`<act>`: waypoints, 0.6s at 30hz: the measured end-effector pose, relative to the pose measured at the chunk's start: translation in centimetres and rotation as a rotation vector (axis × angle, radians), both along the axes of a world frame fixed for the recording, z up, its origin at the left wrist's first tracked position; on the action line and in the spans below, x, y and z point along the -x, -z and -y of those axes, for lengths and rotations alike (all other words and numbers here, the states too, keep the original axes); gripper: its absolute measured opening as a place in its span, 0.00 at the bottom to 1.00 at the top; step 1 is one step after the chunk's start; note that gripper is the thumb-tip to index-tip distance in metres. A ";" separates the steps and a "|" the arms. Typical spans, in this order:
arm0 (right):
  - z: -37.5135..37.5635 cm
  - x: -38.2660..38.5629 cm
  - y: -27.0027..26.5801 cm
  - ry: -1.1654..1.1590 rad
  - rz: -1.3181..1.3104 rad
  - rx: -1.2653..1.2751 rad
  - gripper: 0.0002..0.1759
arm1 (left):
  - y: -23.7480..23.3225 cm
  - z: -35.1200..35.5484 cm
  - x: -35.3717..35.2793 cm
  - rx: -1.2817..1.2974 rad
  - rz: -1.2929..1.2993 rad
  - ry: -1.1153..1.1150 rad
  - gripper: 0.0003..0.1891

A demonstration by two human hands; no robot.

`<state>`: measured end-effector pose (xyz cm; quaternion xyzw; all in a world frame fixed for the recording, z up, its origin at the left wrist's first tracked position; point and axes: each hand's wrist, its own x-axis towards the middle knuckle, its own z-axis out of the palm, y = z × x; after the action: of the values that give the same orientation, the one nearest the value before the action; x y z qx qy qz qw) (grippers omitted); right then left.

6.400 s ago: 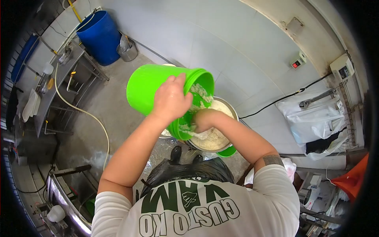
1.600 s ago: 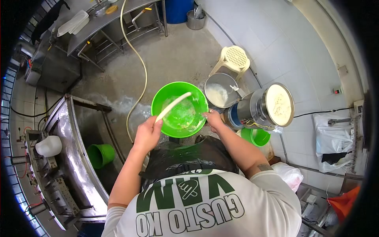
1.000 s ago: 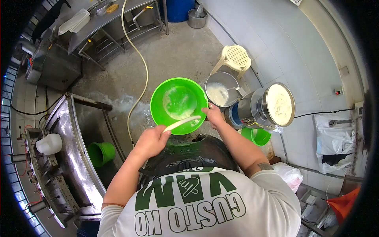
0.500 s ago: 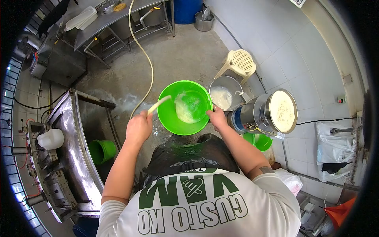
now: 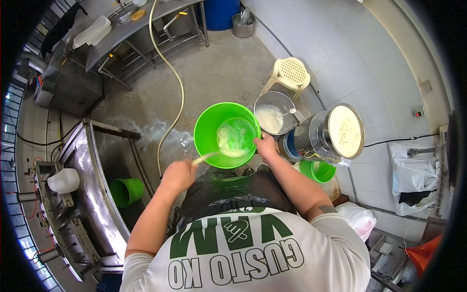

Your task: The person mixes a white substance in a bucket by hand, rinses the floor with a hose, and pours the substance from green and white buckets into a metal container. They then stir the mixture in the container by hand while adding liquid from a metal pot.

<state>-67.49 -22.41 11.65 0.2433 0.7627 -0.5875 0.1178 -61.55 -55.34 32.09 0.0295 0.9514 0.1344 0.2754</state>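
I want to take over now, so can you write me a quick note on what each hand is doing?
Left hand: shut on pale stick, tip inside green bucket.
Right hand: grips the bucket's rim.
Bucket holds just cloudy water and white bits.
Done: steel drum is topped with white mash; steel pot beside it holds white liquid.
Left: probably the residue clinging in the bucket.

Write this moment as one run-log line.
left hand: holds white stick | right hand: grips green bucket rim | inside: white residue
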 end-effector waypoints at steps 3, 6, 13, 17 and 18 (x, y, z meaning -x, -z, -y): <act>0.1 -0.2 -1.3 0.014 -0.001 -0.059 0.23 | -2.8 -1.1 -1.2 -0.117 0.013 0.054 0.17; -0.1 -0.3 -4.5 0.000 -0.022 -0.185 0.23 | -3.6 0.1 -1.0 -0.015 -0.029 0.023 0.17; -0.6 -0.1 -4.1 -0.004 -0.068 -0.156 0.22 | 0.3 2.3 3.9 0.011 -0.477 -0.125 0.15; -0.9 0.1 -2.7 -0.011 0.000 -0.099 0.22 | -1.9 -2.6 4.6 -0.271 -0.478 -0.081 0.15; -0.8 0.1 -2.2 -0.008 0.005 -0.089 0.22 | -2.2 -3.6 4.4 -0.271 -0.478 -0.083 0.15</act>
<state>-67.64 -21.61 13.88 0.2469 0.7888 -0.5518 0.1111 -65.95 -51.72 34.32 0.0580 0.9631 0.2610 0.0307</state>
